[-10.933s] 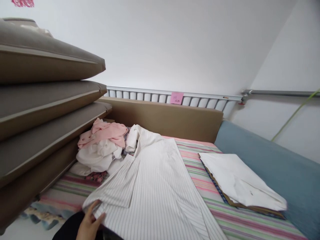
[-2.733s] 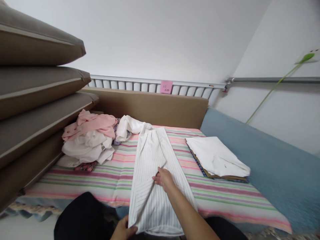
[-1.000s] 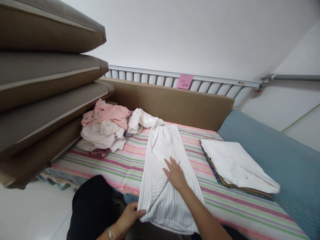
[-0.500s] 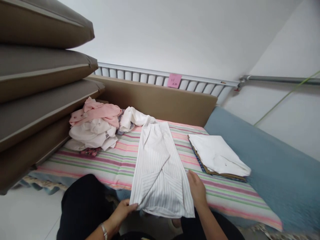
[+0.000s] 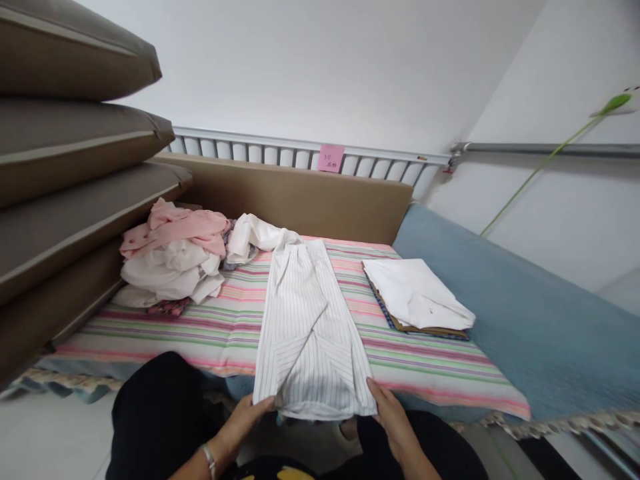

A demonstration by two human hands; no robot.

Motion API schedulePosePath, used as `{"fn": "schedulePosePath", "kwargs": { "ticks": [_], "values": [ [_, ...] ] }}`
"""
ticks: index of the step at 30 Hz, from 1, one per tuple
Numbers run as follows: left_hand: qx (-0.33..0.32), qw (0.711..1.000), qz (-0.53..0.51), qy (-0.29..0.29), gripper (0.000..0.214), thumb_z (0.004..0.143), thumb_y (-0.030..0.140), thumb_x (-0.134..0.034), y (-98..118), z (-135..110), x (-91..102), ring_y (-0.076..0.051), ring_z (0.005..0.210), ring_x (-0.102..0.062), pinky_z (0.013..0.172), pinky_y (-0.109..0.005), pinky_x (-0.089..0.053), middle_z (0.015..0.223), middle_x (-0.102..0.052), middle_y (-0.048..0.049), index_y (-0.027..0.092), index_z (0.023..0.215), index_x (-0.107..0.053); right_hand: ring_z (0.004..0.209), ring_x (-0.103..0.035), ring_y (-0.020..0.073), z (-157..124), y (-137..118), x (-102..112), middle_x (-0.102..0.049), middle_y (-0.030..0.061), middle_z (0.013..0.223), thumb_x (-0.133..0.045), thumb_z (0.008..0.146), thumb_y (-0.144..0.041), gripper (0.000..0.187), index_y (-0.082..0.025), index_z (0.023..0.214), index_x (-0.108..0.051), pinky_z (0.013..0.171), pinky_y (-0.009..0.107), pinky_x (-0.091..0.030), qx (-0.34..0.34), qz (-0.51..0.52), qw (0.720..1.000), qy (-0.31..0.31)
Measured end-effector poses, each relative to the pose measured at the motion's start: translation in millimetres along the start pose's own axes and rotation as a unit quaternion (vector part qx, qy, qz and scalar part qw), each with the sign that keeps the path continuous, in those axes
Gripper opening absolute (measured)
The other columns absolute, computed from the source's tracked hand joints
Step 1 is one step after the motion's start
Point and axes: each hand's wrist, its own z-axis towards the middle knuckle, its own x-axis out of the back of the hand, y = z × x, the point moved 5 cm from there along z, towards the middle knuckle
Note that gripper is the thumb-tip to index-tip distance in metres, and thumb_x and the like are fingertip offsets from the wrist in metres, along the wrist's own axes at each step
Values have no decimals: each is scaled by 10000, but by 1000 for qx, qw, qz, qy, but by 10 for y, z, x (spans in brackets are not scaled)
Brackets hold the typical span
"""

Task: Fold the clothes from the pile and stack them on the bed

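Toward six o'clock on the striped sheet (image 5: 425, 360) lies a white pinstriped garment (image 5: 305, 333), near corners pinched by left hand (image 5: 246, 415) and right hand (image 5: 391, 413); cushions (image 5: 75, 137) at ten, radiator (image 5: 287, 157) at twelve

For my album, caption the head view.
Left hand and right hand hold a striped garment between heaped clothes and a folded stack.

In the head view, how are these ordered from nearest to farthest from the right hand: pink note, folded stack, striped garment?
From the right hand:
1. Striped garment, held at its near right corner.
2. Folded stack, right of the garment.
3. Pink note, far back, above the brown panel.
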Motion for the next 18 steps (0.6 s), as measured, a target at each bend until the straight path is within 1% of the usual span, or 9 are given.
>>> {"fn": "schedulePosePath", "kwargs": {
  "ticks": [2, 4, 6, 8, 11, 13, 16, 18],
  "values": [
    [7, 1000, -11, 4, 607, 575, 606, -716, 18, -27, -28, -248, 885, -614, 866, -320, -430, 899, -715, -105, 97, 905, -724, 862, -657, 243, -35, 23, -57, -722, 58, 855, -731, 525, -571, 578, -170, 935, -657, 720, 311, -512, 5, 21, 999, -32],
    [18, 1000, -20, 5, 594, 575, 624, -705, 19, -39, -57, -232, 771, -619, 783, -324, -457, 801, -710, -105, 88, 832, -724, 857, -659, 250, -59, 35, -95, -724, 56, 844, -769, 495, -525, 600, -166, 962, -654, 721, 323, -516, 7, 44, 998, -54],
    [14, 1000, -21, 2, 585, 581, 632, -696, 33, -45, -81, -214, 690, -604, 705, -317, -464, 730, -694, -102, 83, 779, -715, 820, -665, 260, -64, 44, -96, -724, 60, 807, -792, 470, -493, 627, -156, 979, -648, 699, 341, -523, -4, 63, 996, -56],
    [-1, 1000, -20, -6, 573, 595, 632, -686, 70, -57, -101, -205, 664, -592, 661, -309, -463, 694, -677, -99, 79, 746, -704, 781, -670, 261, -61, 44, -77, -723, 67, 785, -795, 478, -473, 627, -146, 990, -642, 671, 347, -527, -18, 68, 996, -56],
    [-14, 999, -25, -22, 543, 637, 608, -672, 137, -100, -128, -191, 648, -581, 648, -308, -465, 692, -666, -99, 74, 735, -693, 773, -674, 242, -72, 25, -66, -724, 72, 807, -774, 542, -454, 602, -146, 1036, -621, 677, 343, -531, -32, 70, 994, -82],
    [-14, 999, -39, -29, 518, 661, 584, -668, 168, -135, -140, -181, 638, -577, 654, -309, -467, 700, -667, -97, 74, 748, -692, 772, -674, 230, -93, 8, -60, -723, 73, 820, -756, 569, -458, 596, -147, 1057, -612, 676, 334, -530, -31, 68, 993, -87],
    [-12, 998, -53, -30, 500, 689, 572, -654, 169, -163, -135, -166, 618, -571, 654, -299, -462, 688, -664, -94, 77, 749, -690, 750, -674, 227, -116, 0, -46, -720, 77, 806, -748, 559, -484, 622, -150, 1067, -617, 644, 317, -528, -26, 55, 995, -75],
    [-12, 998, -57, -30, 515, 688, 590, -645, 141, -151, -114, -160, 587, -564, 633, -293, -453, 665, -660, -91, 80, 740, -690, 747, -676, 242, -100, 14, -36, -717, 80, 799, -746, 534, -513, 639, -157, 1051, -629, 645, 336, -534, -27, 47, 996, -77]
  ]
}}
